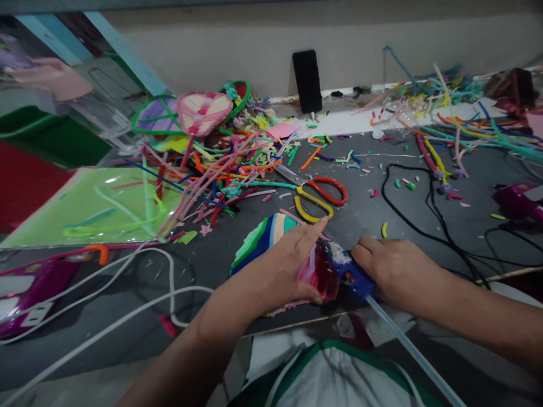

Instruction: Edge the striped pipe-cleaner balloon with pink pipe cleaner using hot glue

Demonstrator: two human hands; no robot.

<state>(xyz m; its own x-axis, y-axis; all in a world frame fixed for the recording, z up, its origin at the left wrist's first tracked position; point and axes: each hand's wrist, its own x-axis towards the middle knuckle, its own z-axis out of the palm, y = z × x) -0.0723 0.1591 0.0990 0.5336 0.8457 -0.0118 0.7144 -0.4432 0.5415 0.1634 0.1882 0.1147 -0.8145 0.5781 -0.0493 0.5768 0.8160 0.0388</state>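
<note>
My left hand (292, 260) grips a colourful striped piece (265, 240), green, blue, cream and teal on the left and pink to dark red on the right, near the table's front edge. Fingers of my right hand (382, 263) are wrapped round a blue glue gun (356, 280), with a long clear glue stick running out of its back toward the lower right. The gun's front end is at the piece's right edge, close to my left fingertips; its tip is hard to make out. Scissors (316, 195) with one red and one yellow handle lie just beyond my left hand.
Tangled pipe cleaners (212, 175) and heart-shaped pieces (203, 113) lie at the back left. A black phone (307, 82) leans against the wall. Black cable (388, 195) loops at right, white cable (172, 271) at left. Purple devices (38, 288) lie at both sides, beside a green sheet (93, 203) at left.
</note>
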